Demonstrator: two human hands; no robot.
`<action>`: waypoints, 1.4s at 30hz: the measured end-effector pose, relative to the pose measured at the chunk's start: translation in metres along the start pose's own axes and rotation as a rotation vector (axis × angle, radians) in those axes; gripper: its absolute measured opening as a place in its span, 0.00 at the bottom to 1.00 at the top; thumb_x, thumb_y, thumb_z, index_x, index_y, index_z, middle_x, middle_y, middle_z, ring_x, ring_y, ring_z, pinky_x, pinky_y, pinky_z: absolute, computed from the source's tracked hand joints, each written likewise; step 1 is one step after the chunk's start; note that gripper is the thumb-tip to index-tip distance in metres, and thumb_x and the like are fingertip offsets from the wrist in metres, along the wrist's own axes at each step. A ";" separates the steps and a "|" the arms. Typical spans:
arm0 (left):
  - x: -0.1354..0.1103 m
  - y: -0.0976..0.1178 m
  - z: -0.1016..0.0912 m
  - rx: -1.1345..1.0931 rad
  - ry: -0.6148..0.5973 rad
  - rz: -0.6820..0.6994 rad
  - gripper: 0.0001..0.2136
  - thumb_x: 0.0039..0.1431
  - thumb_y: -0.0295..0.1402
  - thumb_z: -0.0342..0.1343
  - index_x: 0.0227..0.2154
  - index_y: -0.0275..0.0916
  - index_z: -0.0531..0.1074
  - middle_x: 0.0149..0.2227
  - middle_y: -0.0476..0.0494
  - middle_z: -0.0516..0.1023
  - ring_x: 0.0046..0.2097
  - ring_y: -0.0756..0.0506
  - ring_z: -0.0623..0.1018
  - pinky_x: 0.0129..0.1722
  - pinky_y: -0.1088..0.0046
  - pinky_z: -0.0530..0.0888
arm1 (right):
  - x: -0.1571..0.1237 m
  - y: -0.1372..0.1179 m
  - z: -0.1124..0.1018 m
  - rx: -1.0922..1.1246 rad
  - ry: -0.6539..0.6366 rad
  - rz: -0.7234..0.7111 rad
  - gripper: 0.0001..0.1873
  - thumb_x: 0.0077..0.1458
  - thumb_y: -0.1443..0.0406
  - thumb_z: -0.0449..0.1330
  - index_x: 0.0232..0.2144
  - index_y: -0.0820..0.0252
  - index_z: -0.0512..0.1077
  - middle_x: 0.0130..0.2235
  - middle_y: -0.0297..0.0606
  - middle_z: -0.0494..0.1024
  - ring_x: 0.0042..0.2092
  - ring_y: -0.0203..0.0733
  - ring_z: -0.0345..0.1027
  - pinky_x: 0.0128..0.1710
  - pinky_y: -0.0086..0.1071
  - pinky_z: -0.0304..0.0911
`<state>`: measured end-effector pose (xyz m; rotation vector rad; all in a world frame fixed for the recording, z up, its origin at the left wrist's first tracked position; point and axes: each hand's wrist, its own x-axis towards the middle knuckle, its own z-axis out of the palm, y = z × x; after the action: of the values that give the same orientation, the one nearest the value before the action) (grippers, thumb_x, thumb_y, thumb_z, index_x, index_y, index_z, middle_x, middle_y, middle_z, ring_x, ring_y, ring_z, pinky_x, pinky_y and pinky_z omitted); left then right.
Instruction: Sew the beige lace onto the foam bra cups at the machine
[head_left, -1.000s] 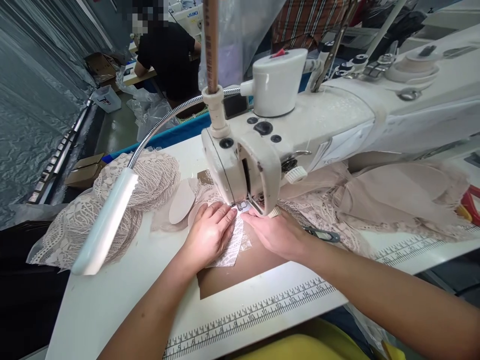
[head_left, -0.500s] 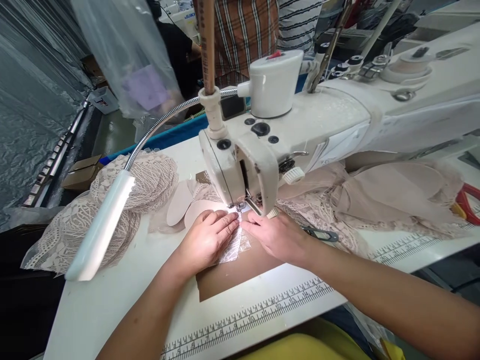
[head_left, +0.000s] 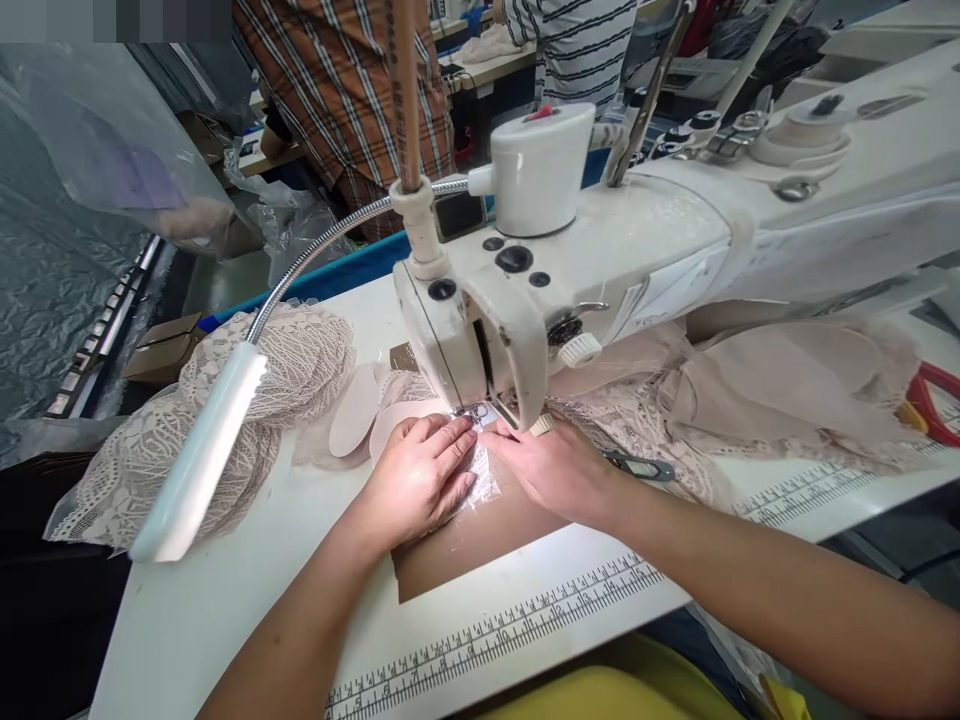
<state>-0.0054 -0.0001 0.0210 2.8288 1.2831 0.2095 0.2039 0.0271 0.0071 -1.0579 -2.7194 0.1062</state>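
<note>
My left hand (head_left: 421, 475) lies on a small light lace piece (head_left: 481, 468) in front of the sewing machine's presser foot (head_left: 474, 411). Its fingers are stretched out and press the lace down flat. From the other side my right hand (head_left: 551, 462) closes thumb and fingers at the lace's edge, close under the machine head (head_left: 480, 335); part of its fingertips is hidden by the guard. Beneath both hands is a brown sheet (head_left: 480, 545) on the white table. Beige cup pieces (head_left: 356, 410) lie left of the foot.
Stacked lace pieces (head_left: 266, 365) lie left, beside a lamp (head_left: 199, 455) on a bendable neck. Beige lace garments (head_left: 780, 390), thread snips (head_left: 641, 467) and red-handled scissors (head_left: 937, 400) are at right. A printed ruler (head_left: 495, 645) runs along the front edge. People stand behind the machine.
The left hand's thumb has spread lower over the lace, and less of the lace shows. The right hand has shifted slightly left. The person in plaid behind has moved left.
</note>
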 end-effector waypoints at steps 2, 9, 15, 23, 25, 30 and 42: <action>0.000 -0.002 0.001 -0.005 0.000 -0.013 0.21 0.63 0.41 0.47 0.53 0.33 0.68 0.47 0.32 0.75 0.47 0.36 0.70 0.43 0.58 0.67 | -0.002 0.001 0.001 0.020 0.008 -0.019 0.13 0.53 0.75 0.52 0.38 0.60 0.72 0.31 0.38 0.72 0.34 0.40 0.59 0.32 0.34 0.48; 0.001 -0.002 0.003 -0.022 -0.001 -0.065 0.22 0.62 0.43 0.47 0.53 0.33 0.68 0.46 0.32 0.75 0.48 0.35 0.69 0.45 0.57 0.66 | -0.011 0.005 0.004 0.106 0.092 -0.097 0.13 0.52 0.75 0.52 0.36 0.60 0.73 0.31 0.36 0.72 0.31 0.38 0.56 0.31 0.33 0.46; 0.002 -0.002 0.003 -0.023 -0.007 -0.067 0.21 0.62 0.43 0.47 0.51 0.34 0.69 0.48 0.32 0.74 0.48 0.36 0.69 0.45 0.57 0.65 | -0.015 0.006 0.006 0.195 0.135 -0.191 0.15 0.53 0.74 0.52 0.39 0.59 0.74 0.32 0.35 0.72 0.31 0.36 0.57 0.31 0.32 0.46; 0.001 -0.001 0.004 -0.010 -0.005 -0.059 0.21 0.62 0.42 0.47 0.51 0.32 0.69 0.49 0.32 0.73 0.49 0.36 0.68 0.46 0.57 0.65 | -0.015 0.004 0.007 0.129 0.068 -0.242 0.13 0.53 0.73 0.54 0.39 0.59 0.74 0.33 0.37 0.72 0.35 0.39 0.58 0.33 0.33 0.46; 0.000 -0.001 0.004 -0.004 0.003 -0.040 0.20 0.63 0.41 0.47 0.51 0.32 0.69 0.50 0.32 0.73 0.49 0.37 0.69 0.47 0.57 0.65 | -0.015 0.004 0.007 0.115 0.067 -0.247 0.12 0.53 0.73 0.54 0.38 0.60 0.74 0.33 0.37 0.71 0.35 0.40 0.58 0.33 0.33 0.46; -0.001 0.001 0.003 -0.021 0.034 0.011 0.18 0.63 0.37 0.48 0.51 0.33 0.68 0.52 0.35 0.73 0.48 0.39 0.69 0.46 0.60 0.66 | -0.017 0.006 0.008 0.125 0.094 -0.256 0.11 0.52 0.73 0.54 0.36 0.61 0.74 0.33 0.37 0.72 0.35 0.40 0.57 0.34 0.33 0.47; 0.002 0.003 0.003 0.011 0.027 -0.040 0.16 0.65 0.35 0.46 0.51 0.34 0.69 0.44 0.35 0.76 0.44 0.40 0.71 0.42 0.62 0.67 | -0.012 0.000 0.002 0.035 0.065 -0.127 0.12 0.50 0.76 0.52 0.33 0.61 0.72 0.31 0.37 0.71 0.33 0.38 0.57 0.32 0.34 0.45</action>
<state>-0.0011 -0.0004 0.0189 2.8159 1.3482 0.2407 0.2121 0.0195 0.0035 -0.8615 -2.7074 0.0960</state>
